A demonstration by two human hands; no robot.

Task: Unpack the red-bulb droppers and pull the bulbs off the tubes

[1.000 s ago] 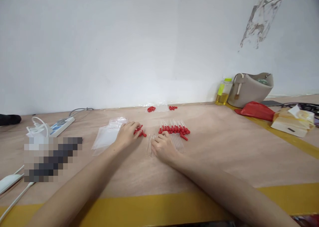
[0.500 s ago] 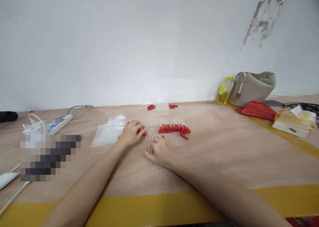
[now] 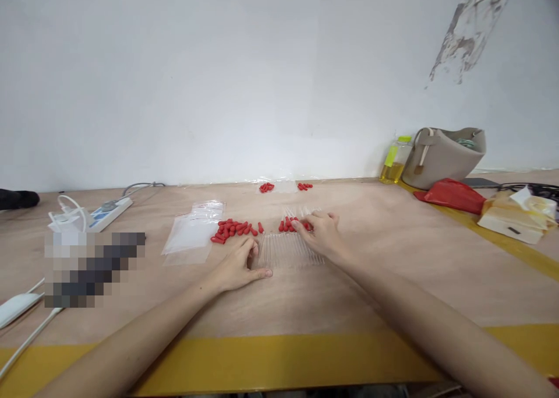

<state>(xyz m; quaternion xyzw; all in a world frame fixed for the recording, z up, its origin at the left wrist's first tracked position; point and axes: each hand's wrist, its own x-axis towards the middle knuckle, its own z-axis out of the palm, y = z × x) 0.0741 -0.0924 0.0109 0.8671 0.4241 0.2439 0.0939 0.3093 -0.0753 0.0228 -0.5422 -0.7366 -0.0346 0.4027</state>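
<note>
My left hand (image 3: 242,264) is at the left end of a row of bare glass dropper tubes (image 3: 283,251), thumb stretched away from the curled fingers, nothing visible in it. A loose pile of red rubber bulbs (image 3: 231,228) lies just beyond it. Over a second row, glass droppers fitted with red bulbs (image 3: 286,224), rests my right hand (image 3: 322,235). Its thumb and fingers are spread across the row's right part and hide several bulbs there. Both rows lie flat on the table, one behind the other.
Clear zip bags (image 3: 192,232) lie stacked to the left, near a power strip (image 3: 111,214). Two small groups of red bulbs (image 3: 266,187) sit by the wall. At right stand a bottle (image 3: 394,162) and a grey bag (image 3: 443,159), with a red pouch (image 3: 452,197) and a tissue pack (image 3: 513,217).
My left hand has moved from the loose bulbs towards me, to the left end of the bare tubes. The right hand has shifted from those tubes up and right onto the bulbed droppers.
</note>
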